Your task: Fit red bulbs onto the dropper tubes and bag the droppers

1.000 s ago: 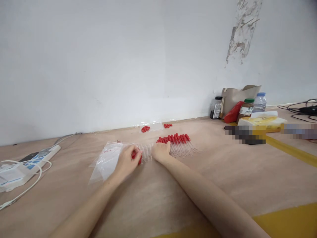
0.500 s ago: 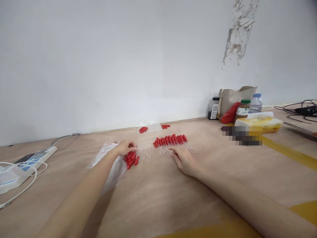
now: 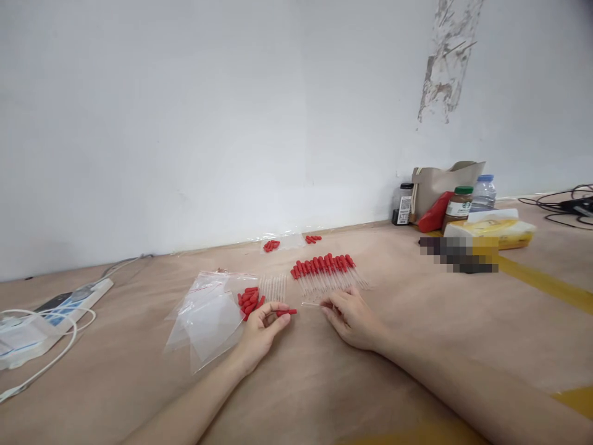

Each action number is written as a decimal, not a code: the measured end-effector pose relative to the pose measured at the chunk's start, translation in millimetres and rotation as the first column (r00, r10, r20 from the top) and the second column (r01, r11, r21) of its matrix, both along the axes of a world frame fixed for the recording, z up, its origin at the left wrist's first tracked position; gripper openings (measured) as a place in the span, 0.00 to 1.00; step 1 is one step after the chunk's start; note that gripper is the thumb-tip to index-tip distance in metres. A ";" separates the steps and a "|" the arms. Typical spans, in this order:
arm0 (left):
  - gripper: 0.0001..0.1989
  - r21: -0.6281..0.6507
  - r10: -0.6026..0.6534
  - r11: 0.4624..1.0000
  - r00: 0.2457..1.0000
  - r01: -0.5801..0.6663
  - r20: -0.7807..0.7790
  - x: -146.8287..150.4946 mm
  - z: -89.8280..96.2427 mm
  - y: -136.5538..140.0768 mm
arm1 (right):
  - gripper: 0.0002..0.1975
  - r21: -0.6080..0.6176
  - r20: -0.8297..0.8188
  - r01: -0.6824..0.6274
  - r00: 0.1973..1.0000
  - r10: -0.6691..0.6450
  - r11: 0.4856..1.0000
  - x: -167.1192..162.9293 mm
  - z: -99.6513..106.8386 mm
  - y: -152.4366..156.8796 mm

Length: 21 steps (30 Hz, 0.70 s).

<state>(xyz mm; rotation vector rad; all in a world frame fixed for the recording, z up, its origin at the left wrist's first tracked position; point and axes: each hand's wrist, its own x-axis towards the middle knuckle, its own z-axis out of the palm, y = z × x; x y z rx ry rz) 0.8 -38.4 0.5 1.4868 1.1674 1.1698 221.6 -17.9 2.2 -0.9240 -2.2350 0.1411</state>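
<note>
My left hand [image 3: 257, 337] pinches a red rubber dropper bulb [image 3: 288, 312] between thumb and fingers, its end pointing right. Across a small gap, my right hand [image 3: 356, 320] grips a clear glass dropper tube [image 3: 310, 303] that points left at the bulb. Bulb and tube are apart. Behind my left hand lies a pile of loose red bulbs [image 3: 249, 299], beside a row of bare glass tubes [image 3: 274, 287]. Farther back, a slanted row of droppers [image 3: 324, 266] with red bulbs on their tubes lies just beyond my right hand.
Clear zip bags [image 3: 208, 324] lie left of the pile. Two small groups of red pieces [image 3: 271, 246] lie near the wall. A power strip [image 3: 60, 321] with cables is at far left. At right stand a jar [image 3: 458, 207], a bottle [image 3: 484, 193] and a tissue pack [image 3: 491, 232].
My left hand has come from the bulb pile toward the front right with a red bulb. My right hand has drawn back slightly from the dropper row, holding a glass tube.
</note>
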 end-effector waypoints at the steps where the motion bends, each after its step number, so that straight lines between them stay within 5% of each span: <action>1: 0.10 -0.003 0.005 1.000 1.000 -0.005 0.009 0.7 -1.3 -0.4 | 0.06 0.001 0.007 -0.008 1.000 0.008 1.000 -0.6 -0.2 -0.6; 6: 0.14 0.033 -0.002 0.999 0.998 0.000 0.069 2.1 -0.8 0.0 | 0.07 0.013 0.021 -0.031 0.999 0.030 0.999 -3.7 -1.8 -1.8; 21: 0.18 0.076 -0.085 0.992 0.983 0.099 -0.165 6.8 -1.1 -4.9 | 0.06 0.013 0.031 -0.086 0.996 0.086 0.996 -6.3 -4.1 -3.6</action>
